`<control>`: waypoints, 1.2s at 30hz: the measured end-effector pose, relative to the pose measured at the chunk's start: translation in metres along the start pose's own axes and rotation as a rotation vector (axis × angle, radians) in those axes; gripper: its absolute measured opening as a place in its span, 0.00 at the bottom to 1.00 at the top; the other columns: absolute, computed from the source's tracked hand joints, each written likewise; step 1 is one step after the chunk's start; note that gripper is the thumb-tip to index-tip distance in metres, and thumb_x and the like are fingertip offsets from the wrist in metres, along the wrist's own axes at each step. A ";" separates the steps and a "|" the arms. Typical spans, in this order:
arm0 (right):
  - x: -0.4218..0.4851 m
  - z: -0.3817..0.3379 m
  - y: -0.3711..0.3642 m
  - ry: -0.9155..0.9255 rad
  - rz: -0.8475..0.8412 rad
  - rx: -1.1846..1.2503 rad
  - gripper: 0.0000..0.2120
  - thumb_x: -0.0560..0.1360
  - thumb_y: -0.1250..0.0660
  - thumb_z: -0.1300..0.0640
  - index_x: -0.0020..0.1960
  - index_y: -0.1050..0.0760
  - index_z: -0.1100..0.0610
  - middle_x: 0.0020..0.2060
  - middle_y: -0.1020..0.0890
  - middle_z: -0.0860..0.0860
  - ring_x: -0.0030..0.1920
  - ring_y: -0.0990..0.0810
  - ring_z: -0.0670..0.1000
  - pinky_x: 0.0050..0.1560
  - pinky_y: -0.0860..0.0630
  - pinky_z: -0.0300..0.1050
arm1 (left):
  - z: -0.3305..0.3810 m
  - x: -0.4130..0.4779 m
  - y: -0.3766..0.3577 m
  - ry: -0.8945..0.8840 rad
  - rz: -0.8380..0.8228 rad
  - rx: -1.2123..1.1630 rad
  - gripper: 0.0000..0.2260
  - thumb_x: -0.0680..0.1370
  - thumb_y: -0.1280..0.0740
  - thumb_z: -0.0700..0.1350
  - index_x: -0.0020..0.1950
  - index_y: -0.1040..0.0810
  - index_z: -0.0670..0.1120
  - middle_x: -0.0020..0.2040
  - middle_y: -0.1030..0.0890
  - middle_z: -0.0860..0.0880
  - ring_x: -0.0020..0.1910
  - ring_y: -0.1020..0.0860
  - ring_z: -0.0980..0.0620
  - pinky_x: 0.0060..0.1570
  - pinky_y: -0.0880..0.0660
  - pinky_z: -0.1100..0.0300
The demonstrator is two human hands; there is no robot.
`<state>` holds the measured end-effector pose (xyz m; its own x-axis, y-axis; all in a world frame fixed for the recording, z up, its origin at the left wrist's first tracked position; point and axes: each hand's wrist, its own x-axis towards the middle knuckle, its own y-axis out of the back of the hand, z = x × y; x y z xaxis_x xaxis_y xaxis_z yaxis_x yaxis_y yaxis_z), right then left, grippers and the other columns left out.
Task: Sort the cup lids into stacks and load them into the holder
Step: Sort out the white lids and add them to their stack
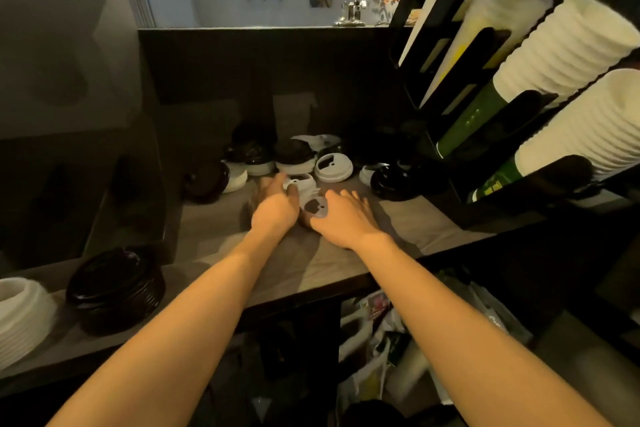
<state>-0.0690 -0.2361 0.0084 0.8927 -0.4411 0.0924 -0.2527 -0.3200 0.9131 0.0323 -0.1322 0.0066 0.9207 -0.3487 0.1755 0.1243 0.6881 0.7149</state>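
Observation:
Loose black and white cup lids (pixel 294 156) lie jumbled at the back of the counter. My left hand (pixel 273 206) grips a small white lid stack (pixel 303 184) at the front of that pile. Right beside it, my right hand (pixel 344 215) holds a single white lid (pixel 315 206) by its edge, the fingers spread above the counter. A sorted stack of black lids (pixel 116 288) stands at the front left, with a stack of white lids (pixel 20 315) at the far left edge. The black holder (pixel 485 55) rises at the right.
The holder's slanted slots carry white cup stacks (pixel 568 45) and a green sleeve (pixel 474 114). A white lid (pixel 333 167) and a black lid (pixel 394 182) lie near its base. The grey counter (pixel 214 239) ends at a front edge, with bags (pixel 374 340) below. A dark wall stands behind.

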 end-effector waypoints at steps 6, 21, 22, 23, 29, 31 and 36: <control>0.029 0.007 -0.010 0.116 -0.010 0.175 0.37 0.69 0.33 0.33 0.74 0.33 0.47 0.72 0.31 0.50 0.72 0.32 0.54 0.72 0.34 0.56 | -0.005 0.027 -0.008 0.050 -0.062 0.179 0.23 0.85 0.47 0.59 0.75 0.29 0.51 0.76 0.31 0.44 0.77 0.37 0.42 0.75 0.43 0.47; 0.127 -0.010 -0.003 0.176 0.078 0.273 0.38 0.71 0.28 0.34 0.75 0.33 0.49 0.69 0.24 0.52 0.68 0.26 0.55 0.66 0.27 0.52 | -0.005 0.029 -0.001 0.191 0.062 -0.098 0.23 0.80 0.32 0.47 0.72 0.36 0.50 0.70 0.25 0.47 0.70 0.28 0.43 0.73 0.35 0.47; 0.129 -0.011 -0.004 0.205 0.072 0.267 0.35 0.72 0.29 0.34 0.72 0.30 0.50 0.66 0.22 0.51 0.66 0.24 0.54 0.63 0.25 0.49 | -0.006 0.030 -0.001 0.191 0.091 -0.138 0.23 0.79 0.32 0.45 0.72 0.36 0.50 0.69 0.25 0.46 0.69 0.27 0.42 0.72 0.34 0.47; 0.129 -0.011 -0.003 0.220 0.053 0.269 0.34 0.72 0.29 0.34 0.72 0.29 0.51 0.66 0.21 0.50 0.65 0.23 0.53 0.60 0.26 0.46 | -0.007 0.031 -0.001 0.189 0.118 -0.171 0.24 0.78 0.32 0.43 0.71 0.36 0.50 0.70 0.26 0.46 0.68 0.27 0.43 0.72 0.33 0.46; 0.124 -0.003 -0.001 0.175 0.005 0.256 0.39 0.71 0.34 0.27 0.76 0.35 0.44 0.70 0.24 0.49 0.67 0.25 0.54 0.63 0.27 0.48 | -0.013 0.033 0.007 0.082 0.298 -0.012 0.22 0.78 0.32 0.42 0.71 0.31 0.52 0.72 0.31 0.49 0.71 0.31 0.45 0.71 0.35 0.48; 0.125 -0.002 -0.001 0.173 0.073 0.268 0.35 0.74 0.40 0.27 0.76 0.39 0.42 0.65 0.21 0.50 0.66 0.23 0.55 0.66 0.27 0.56 | -0.017 0.035 0.015 -0.008 0.371 0.105 0.23 0.79 0.34 0.41 0.73 0.31 0.51 0.74 0.32 0.49 0.74 0.35 0.46 0.73 0.40 0.50; 0.131 -0.005 -0.007 0.136 0.004 0.302 0.32 0.79 0.37 0.39 0.78 0.43 0.44 0.67 0.22 0.53 0.67 0.24 0.58 0.66 0.27 0.54 | -0.032 0.041 0.022 0.040 0.224 0.431 0.25 0.82 0.39 0.46 0.79 0.35 0.46 0.80 0.37 0.44 0.82 0.50 0.44 0.78 0.47 0.47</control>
<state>0.0516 -0.2873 0.0156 0.9279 -0.3334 0.1670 -0.3377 -0.5617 0.7553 0.0845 -0.1112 0.0082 0.9217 -0.1917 0.3373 -0.2355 0.4147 0.8790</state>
